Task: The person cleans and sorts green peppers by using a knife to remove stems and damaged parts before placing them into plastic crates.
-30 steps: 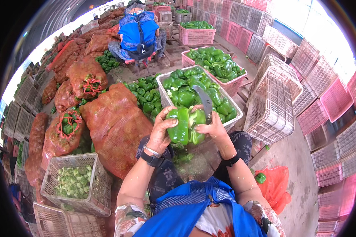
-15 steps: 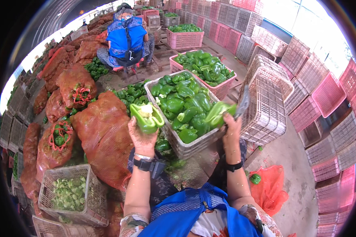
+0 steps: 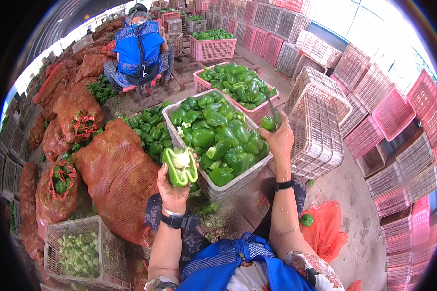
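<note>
My left hand (image 3: 172,191) grips a halved green bell pepper (image 3: 180,166), its cut face up and the pale seed core still inside. My right hand (image 3: 280,138) is closed on a knife (image 3: 274,112), the blade pointing up and away. A second green pepper piece (image 3: 267,123) is held against the blade by that same hand; its cut side does not show. Between and beyond my hands stands a grey crate (image 3: 218,193) heaped with green peppers (image 3: 223,126), some of them cut.
A pink crate of peppers (image 3: 238,85) stands just behind. Red mesh sacks (image 3: 116,169) and a crate of pepper cores (image 3: 77,252) lie left. Stacked crates (image 3: 320,126) rise on the right, near a red net bag (image 3: 325,230). Ahead sits another person (image 3: 140,53).
My right hand has risen, and the pepper piece in it is now upright beside the blade. My left hand has come slightly nearer with its pepper half. The view has shifted a little.
</note>
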Demonstrator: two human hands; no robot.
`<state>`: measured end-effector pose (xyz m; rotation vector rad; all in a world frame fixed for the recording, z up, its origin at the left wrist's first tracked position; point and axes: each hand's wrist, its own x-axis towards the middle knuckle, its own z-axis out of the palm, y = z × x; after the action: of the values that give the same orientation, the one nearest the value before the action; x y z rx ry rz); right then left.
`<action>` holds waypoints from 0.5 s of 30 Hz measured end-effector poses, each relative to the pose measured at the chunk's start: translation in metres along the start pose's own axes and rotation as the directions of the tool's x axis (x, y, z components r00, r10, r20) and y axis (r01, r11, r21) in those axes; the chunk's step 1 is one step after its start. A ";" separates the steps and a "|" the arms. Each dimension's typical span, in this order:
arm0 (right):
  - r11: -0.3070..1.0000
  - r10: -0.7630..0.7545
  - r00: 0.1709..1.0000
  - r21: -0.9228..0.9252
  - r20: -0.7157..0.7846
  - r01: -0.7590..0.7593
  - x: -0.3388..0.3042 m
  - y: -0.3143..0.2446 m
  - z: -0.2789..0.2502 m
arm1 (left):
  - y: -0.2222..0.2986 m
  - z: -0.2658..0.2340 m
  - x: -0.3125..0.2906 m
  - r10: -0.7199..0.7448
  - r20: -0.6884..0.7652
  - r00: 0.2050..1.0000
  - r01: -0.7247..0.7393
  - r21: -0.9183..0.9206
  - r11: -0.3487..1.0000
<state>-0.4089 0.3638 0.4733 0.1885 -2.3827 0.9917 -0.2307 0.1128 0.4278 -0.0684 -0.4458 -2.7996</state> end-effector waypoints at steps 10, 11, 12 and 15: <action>0.968 -0.245 0.965 0.088 0.095 0.237 0.073 -0.041 0.049 | 0.009 -0.011 -0.004 0.074 -0.012 0.997 -0.074 0.016 0.997; 0.956 -0.286 0.954 0.095 0.088 0.278 0.074 -0.046 0.055 | 0.011 -0.011 -0.005 0.071 -0.004 0.997 -0.071 0.004 0.997; 0.942 -0.327 0.942 0.102 0.081 0.319 0.075 -0.052 0.060 | 0.013 -0.010 -0.006 0.084 -0.012 0.996 -0.084 -0.002 0.996; 0.907 -0.422 0.898 0.078 0.123 0.415 0.080 -0.079 0.079 | 0.018 -0.009 -0.012 0.127 -0.032 0.991 -0.128 -0.011 0.992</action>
<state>-0.4844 0.2586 0.5196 0.7781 -2.2953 0.8499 -0.2140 0.0966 0.4235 -0.0542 -0.4010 -2.6747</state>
